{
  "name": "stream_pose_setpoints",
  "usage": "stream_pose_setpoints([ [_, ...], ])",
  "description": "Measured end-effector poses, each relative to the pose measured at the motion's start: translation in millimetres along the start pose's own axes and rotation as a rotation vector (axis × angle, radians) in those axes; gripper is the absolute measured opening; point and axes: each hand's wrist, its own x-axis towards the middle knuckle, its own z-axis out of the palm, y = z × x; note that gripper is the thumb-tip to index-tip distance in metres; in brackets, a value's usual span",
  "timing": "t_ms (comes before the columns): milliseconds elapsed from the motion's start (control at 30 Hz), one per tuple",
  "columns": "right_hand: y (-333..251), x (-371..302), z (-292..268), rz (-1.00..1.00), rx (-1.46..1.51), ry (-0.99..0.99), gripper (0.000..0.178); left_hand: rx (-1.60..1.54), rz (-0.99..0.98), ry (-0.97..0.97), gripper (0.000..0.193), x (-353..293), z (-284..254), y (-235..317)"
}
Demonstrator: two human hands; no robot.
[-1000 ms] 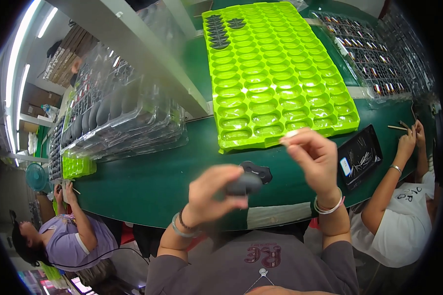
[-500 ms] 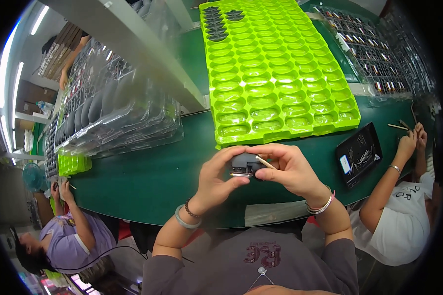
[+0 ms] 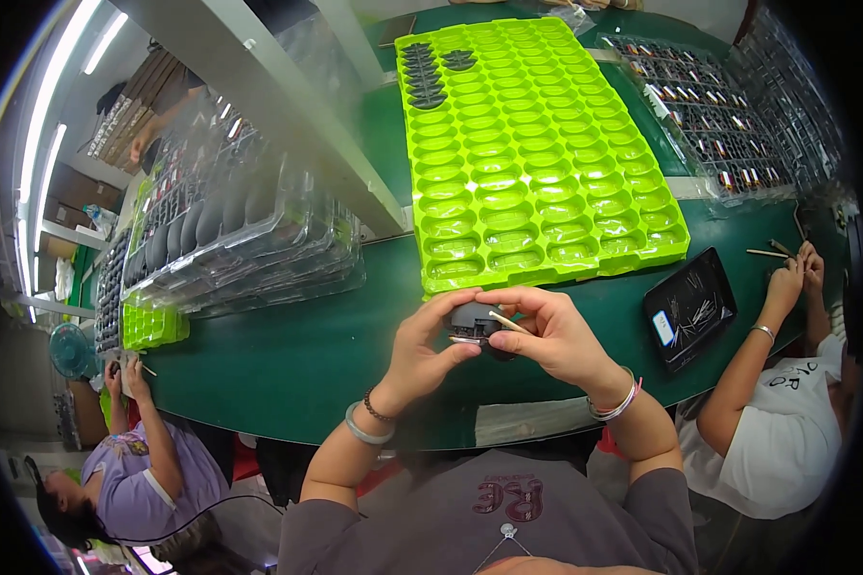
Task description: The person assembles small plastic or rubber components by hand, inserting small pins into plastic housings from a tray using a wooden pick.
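Note:
Near the front edge of the table, my left hand (image 3: 420, 347) is closed around a dark, rounded plastic housing (image 3: 472, 314) shaped like a computer mouse. Its side facing me is open, and small inner parts and a pale strip show there. A thin wooden stick (image 3: 510, 323) is pinched in my right hand (image 3: 561, 343), its tip resting at the housing. The right fingers also reach behind the housing, partly hidden by it. Just beyond both hands lies a bright green tray (image 3: 558, 270) of oval pockets, with dark pieces (image 3: 422, 72) in several far left pockets.
Stacked clear trays (image 3: 259, 278) of dark shells stand left beside a pale post (image 3: 302, 105). To the right are a black bin (image 3: 686, 307) of thin pieces and trays of small parts (image 3: 710, 125). Co-workers sit at left (image 3: 144, 460) and right (image 3: 772, 431).
The view has shifted slightly, so the tray and surroundings sit a little differently. My hands keep nearly the same hold; the stick and housing have tilted slightly.

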Motion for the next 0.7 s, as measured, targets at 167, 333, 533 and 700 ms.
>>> stream_pose_setpoints([
  [167,4.2,-0.4,-0.1,-0.016,-0.02,-0.001,0.039,0.137,0.077,0.019,0.054,1.5,-1.8,1.0],
  [333,4.0,-0.7,-0.9,-0.02,-0.056,-0.002,0.042,0.27,0.157,0.029,0.053,3.5,-2.9,4.4],
  [533,-6.6,-8.0,6.9,-0.28,-0.713,0.306,0.013,0.288,0.121,0.043,0.055,4.5,-5.4,9.9],
  [700,-8.8,-10.0,1.1,-0.503,-0.832,0.246,0.014,0.344,0.164,0.065,0.055,4.3,-7.4,11.5],
])
